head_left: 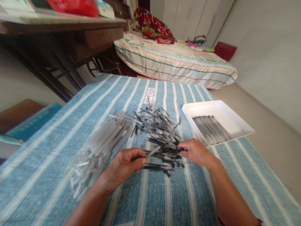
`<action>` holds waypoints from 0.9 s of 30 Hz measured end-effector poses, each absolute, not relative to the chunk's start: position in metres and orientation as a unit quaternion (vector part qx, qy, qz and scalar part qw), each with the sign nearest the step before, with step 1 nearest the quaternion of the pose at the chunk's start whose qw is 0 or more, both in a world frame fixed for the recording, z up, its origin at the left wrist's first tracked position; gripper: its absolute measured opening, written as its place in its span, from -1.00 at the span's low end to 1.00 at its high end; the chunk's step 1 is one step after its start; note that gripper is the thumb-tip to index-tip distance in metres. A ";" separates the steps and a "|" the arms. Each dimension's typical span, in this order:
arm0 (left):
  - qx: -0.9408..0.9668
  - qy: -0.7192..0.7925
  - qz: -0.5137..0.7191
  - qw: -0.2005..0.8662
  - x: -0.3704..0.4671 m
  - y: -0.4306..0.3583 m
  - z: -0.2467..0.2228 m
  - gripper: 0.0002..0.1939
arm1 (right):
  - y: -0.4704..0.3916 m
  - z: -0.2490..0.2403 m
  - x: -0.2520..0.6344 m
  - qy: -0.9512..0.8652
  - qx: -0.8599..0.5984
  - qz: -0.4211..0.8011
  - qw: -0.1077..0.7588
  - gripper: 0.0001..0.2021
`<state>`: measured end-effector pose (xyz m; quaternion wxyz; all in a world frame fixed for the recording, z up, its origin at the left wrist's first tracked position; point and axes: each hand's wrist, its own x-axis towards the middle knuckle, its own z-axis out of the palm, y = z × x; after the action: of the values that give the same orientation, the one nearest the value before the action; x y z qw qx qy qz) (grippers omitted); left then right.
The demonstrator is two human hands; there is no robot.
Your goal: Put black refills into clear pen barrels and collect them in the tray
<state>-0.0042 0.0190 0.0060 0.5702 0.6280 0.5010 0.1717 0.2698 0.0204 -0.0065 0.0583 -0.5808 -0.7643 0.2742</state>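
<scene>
My left hand (pixel 131 160) pinches a translucent pen barrel (pixel 154 151) between thumb and fingers, its free end tilted up to the right. My right hand (pixel 194 151) reaches into the right edge of a loose pile, its thumb and index closed on a small black piece that looks like a pen cap (pixel 181 150). The pile of black and clear pen refills (pixel 157 125) spreads between and beyond my hands, with black caps (pixel 170 150) along its near part. Left of it lies a heap of empty translucent pen barrels (pixel 103 141).
A shallow white box (pixel 242 127) at the right holds a row of dark pens (pixel 211 128). The table wears a blue striped cloth (pixel 131 207). Beyond stand a bed (pixel 174 62) and, at the upper left, a wooden desk (pixel 101 37) with a red bag (pixel 75 7).
</scene>
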 end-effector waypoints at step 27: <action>0.585 0.455 0.195 0.643 -0.001 0.012 0.008 -0.78 | 0.006 -0.013 0.216 -0.431 -0.468 0.613 0.469 -0.79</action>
<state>-0.0011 0.0115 0.0077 0.6427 0.5848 0.4549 0.1951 0.2163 0.0060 -0.0128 0.4686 -0.4679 -0.4310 0.6129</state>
